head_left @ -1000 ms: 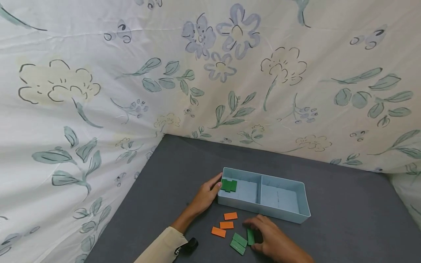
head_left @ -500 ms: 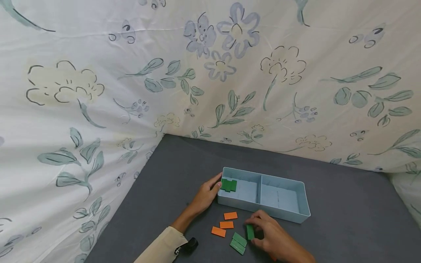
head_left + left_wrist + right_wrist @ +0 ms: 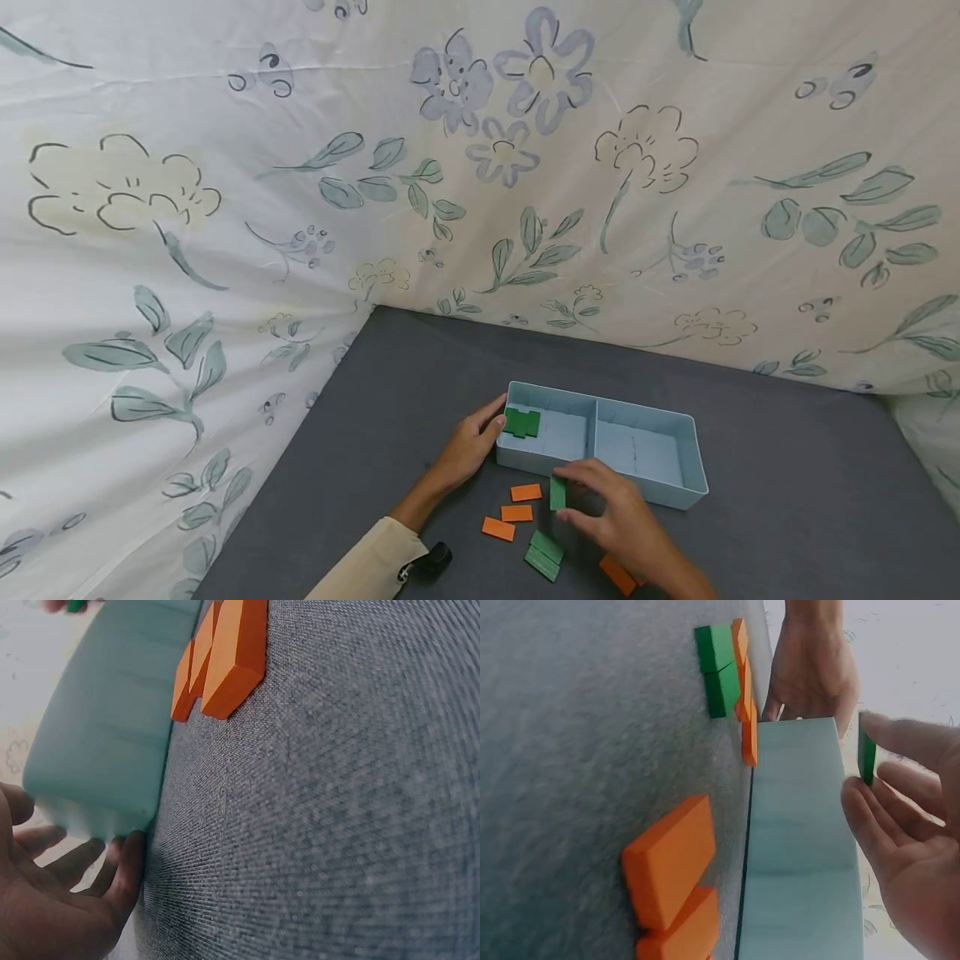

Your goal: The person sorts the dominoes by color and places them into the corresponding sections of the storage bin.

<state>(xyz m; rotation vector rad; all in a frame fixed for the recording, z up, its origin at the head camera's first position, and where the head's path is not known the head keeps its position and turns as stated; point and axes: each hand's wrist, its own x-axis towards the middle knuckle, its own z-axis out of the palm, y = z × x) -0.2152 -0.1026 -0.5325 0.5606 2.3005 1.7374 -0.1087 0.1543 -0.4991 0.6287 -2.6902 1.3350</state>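
Note:
My left hand (image 3: 467,446) rests its fingers and thumb against the left end of a light blue box (image 3: 600,483) with two compartments. In the left wrist view, the fingertips touch the box's end wall. My right hand (image 3: 611,508) pinches a thin green block (image 3: 557,492) between thumb and fingertips, raised close to the box's front wall. From the right wrist view, this block (image 3: 866,750) stands on edge level with the box's rim. Several green blocks (image 3: 521,422) lie together in the left compartment, by its left wall.
Three orange blocks (image 3: 517,513) lie on the dark grey tabletop (image 3: 420,367) in front of the box. Two green blocks (image 3: 543,556) sit side by side nearer me. More orange blocks (image 3: 617,575) lie partly under my right forearm. Flowered cloth (image 3: 450,167) hangs behind.
My right hand has lifted the green block off the tabletop and carried it forward and slightly left toward the box. Orange blocks under the right forearm have come into view. The left hand stays put.

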